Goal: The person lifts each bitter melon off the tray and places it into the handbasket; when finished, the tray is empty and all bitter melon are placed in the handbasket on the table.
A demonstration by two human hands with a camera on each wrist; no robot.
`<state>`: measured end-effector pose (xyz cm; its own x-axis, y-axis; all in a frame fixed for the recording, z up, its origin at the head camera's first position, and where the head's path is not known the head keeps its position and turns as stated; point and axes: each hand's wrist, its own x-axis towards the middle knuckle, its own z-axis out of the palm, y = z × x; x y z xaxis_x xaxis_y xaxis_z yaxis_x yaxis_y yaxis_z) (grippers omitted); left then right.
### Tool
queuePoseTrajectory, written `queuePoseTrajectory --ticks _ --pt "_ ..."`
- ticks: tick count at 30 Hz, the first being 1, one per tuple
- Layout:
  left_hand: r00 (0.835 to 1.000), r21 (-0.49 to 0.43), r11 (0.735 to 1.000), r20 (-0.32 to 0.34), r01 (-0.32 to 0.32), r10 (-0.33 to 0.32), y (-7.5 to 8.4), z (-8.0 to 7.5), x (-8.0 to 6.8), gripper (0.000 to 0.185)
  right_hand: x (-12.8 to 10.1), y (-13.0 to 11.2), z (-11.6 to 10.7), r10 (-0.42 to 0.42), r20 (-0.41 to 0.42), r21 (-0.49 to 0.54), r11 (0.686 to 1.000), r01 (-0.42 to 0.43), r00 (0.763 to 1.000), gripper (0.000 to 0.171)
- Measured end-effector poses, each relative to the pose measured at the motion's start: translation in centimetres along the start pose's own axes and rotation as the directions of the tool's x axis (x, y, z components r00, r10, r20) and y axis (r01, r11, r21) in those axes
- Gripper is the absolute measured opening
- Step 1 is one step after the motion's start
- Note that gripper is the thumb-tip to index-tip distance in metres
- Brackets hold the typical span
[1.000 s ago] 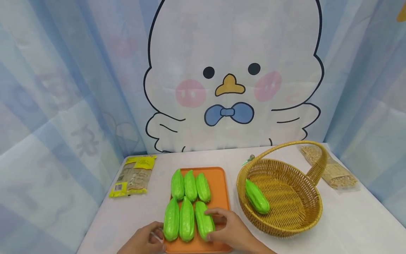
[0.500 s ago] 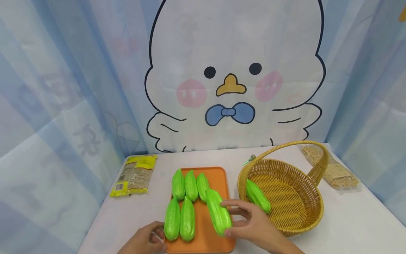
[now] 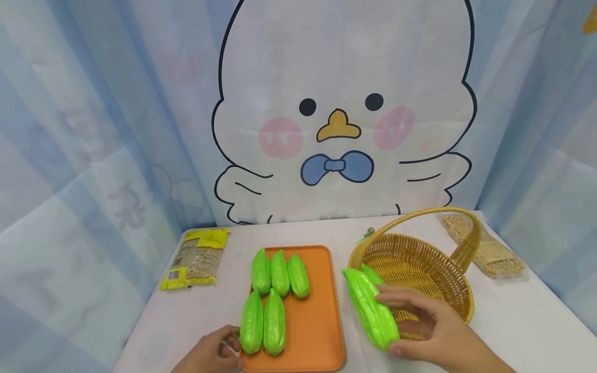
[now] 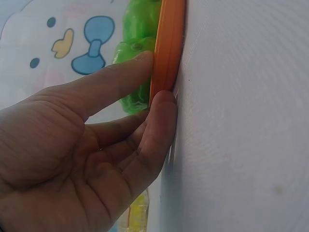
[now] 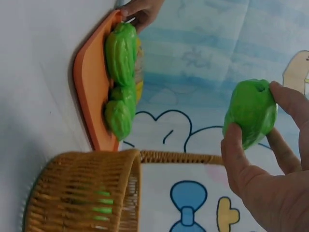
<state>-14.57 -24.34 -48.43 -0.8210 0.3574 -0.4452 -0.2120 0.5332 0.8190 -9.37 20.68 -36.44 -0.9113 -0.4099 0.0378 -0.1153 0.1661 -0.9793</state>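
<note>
My right hand (image 3: 431, 326) holds a bright green ridged gourd (image 3: 368, 308) between thumb and fingers, in front of the near left rim of the wicker basket (image 3: 422, 261). The right wrist view shows this gourd (image 5: 251, 110) raised, gripped near its blunt end. Another green gourd (image 3: 372, 274) lies inside the basket, mostly hidden behind the held one. My left hand (image 3: 212, 349) pinches the near left edge of the orange tray (image 3: 314, 331); the left wrist view has the thumb on the tray rim (image 4: 166, 53) and fingers below it. Several gourds (image 3: 275, 324) lie on the tray in two rows.
A yellow-labelled packet (image 3: 198, 257) lies at the table's back left. Behind the basket, on the right, is a clear bag of pale pieces (image 3: 485, 246). The basket's tall handle (image 3: 422, 211) arches over it. A patterned curtain (image 3: 340, 67) stands behind the table.
My right hand has lifted the near right gourd off the tray and carried it right, to the basket's left side. The left hand has stayed at the tray edge.
</note>
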Motion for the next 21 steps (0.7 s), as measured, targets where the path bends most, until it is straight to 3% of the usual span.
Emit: queuePoseTrajectory --ticks 3,6,9,14,17,21 --pt "1.000 0.004 1.000 -0.002 0.009 -0.009 0.1 0.0 -0.1 0.050 -0.5 0.7 -1.7 -0.103 0.014 -0.015 0.995 0.103 0.995 0.057" --pt "1.000 0.006 1.000 -0.006 0.012 -0.012 0.1 0.0 -0.1 0.051 -0.5 1.6 -3.3 -0.220 0.040 -0.017 0.975 0.221 0.975 0.060" --pt "1.000 0.012 1.000 -0.015 0.016 -0.016 0.2 0.1 -0.1 0.051 -0.2 2.4 -4.8 -0.280 0.056 -0.007 0.960 0.280 0.958 0.063" --pt "0.999 0.032 0.999 -0.031 0.011 -0.010 0.3 0.1 -0.2 0.051 0.7 3.4 -7.2 -0.202 0.035 -0.029 0.979 0.203 0.979 0.062" --pt "0.999 0.033 0.999 -0.031 0.010 -0.009 0.2 0.1 -0.2 0.051 1.6 4.3 -8.5 -0.107 -0.016 -0.122 0.987 0.104 0.994 0.061" --pt "1.000 0.021 1.000 -0.025 0.003 -0.003 0.1 0.2 -0.2 0.051 2.7 5.9 -9.8 -0.020 -0.076 -0.281 0.960 -0.002 0.997 0.062"
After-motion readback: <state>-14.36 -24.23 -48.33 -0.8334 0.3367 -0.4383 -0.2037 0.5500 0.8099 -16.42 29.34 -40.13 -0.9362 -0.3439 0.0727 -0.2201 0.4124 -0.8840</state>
